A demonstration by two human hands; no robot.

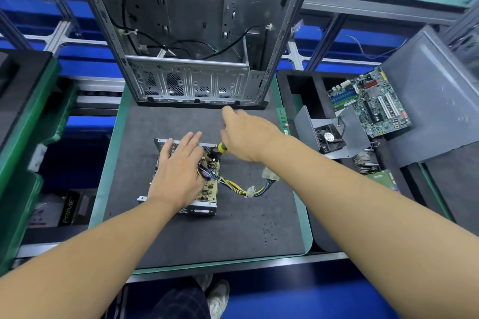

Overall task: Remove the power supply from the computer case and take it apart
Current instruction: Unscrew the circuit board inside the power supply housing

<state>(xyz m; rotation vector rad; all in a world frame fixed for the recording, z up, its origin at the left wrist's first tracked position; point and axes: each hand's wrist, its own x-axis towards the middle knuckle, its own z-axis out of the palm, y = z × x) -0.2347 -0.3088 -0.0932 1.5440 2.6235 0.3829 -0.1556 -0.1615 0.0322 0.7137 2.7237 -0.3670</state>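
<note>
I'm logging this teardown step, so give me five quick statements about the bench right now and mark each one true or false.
The power supply lies on the mat, outside the computer case. True.
The left hand rests flat on the power supply. True.
The right hand is empty. False: it holds a screwdriver with a yellow-green handle.
The motherboard is mounted in the case. False: it lies in the black tray on the right.
The power supply's cable bundle trails onto the mat. True.

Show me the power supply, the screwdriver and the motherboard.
power supply [207, 190], head view, on its exposed circuit board.
screwdriver [222, 148], head view, on its yellow and green handle.
motherboard [375, 103], head view, on the board's middle.
</note>
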